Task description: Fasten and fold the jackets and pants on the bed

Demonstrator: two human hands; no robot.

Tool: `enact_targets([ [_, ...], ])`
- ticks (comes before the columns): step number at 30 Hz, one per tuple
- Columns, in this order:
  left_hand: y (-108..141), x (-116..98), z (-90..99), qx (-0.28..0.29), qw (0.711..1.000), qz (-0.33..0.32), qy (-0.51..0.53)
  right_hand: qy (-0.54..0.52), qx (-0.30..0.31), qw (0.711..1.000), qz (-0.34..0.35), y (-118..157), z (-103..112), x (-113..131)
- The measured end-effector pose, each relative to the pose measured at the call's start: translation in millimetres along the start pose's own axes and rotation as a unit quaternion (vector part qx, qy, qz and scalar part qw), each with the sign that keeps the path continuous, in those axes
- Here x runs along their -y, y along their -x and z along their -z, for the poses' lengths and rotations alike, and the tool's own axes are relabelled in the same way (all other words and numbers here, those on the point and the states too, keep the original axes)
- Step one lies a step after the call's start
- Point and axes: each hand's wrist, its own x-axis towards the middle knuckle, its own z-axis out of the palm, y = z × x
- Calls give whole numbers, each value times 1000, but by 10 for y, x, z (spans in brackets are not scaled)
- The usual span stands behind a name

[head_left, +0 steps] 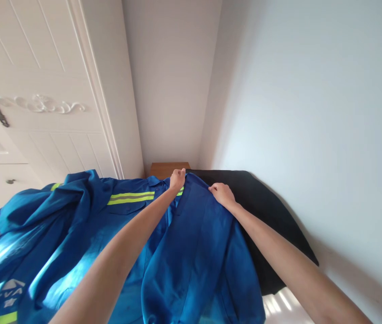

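Observation:
A blue work jacket (197,234) with yellow-green reflective stripes lies spread out before me, its right part folded inward over the front. At the collar end, my left hand (177,179) is closed with its fingers pinching the cloth near the top edge. My right hand (222,193) grips the folded shoulder edge a little farther right. Another bunched blue garment (72,211), or a crumpled part of the same cloth, lies on the left; I cannot tell which. White lettering shows at its lower end.
A black padded surface (272,220) extends under the jacket toward the right wall (326,112). A white wardrobe (42,81) with a metal handle stands at the left. Behind the jacket a brown wooden piece (169,169) sits in the corner.

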Motion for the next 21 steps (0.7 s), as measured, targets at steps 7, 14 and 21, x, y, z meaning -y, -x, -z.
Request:
enact_targets([
  [7, 1266, -48, 799, 38, 998, -39, 8, 12, -85, 995, 55, 33, 14, 277],
  [14, 3461, 971, 1168, -200, 973, 106, 37, 28, -20, 970, 240, -25, -181, 534],
  [21, 4216, 1738, 711, -117, 962, 202, 141, 4, 74, 985, 155, -278, -463, 160],
])
